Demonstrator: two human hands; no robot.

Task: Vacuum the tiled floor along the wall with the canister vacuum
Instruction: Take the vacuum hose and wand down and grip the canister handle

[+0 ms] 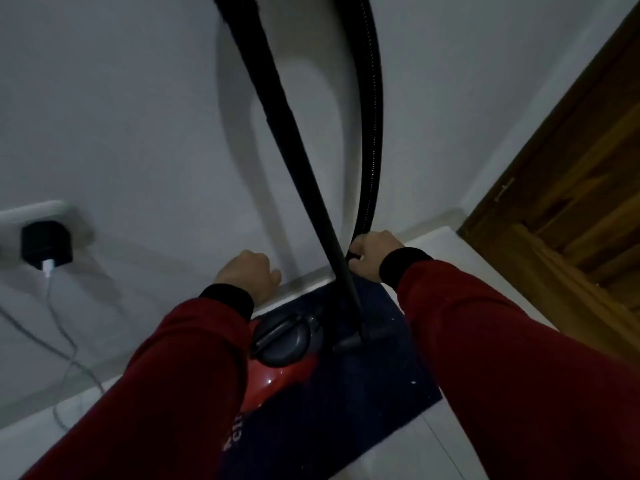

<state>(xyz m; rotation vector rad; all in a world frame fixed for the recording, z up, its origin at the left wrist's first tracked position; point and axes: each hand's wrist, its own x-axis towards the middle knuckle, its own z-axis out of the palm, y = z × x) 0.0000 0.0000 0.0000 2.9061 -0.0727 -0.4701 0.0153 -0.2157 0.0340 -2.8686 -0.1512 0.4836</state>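
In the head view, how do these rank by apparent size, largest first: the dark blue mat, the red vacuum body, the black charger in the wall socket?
1. dark blue mat
2. red vacuum body, partly hidden by a sleeve
3. black charger

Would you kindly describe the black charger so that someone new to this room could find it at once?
Start at the white wall facing the person and look low on its left side, where a white socket plate sits. The black charger is plugged into it. It is the only boxy black block there, with a white cable trailing down from its underside, unlike the long black vacuum hose further right.
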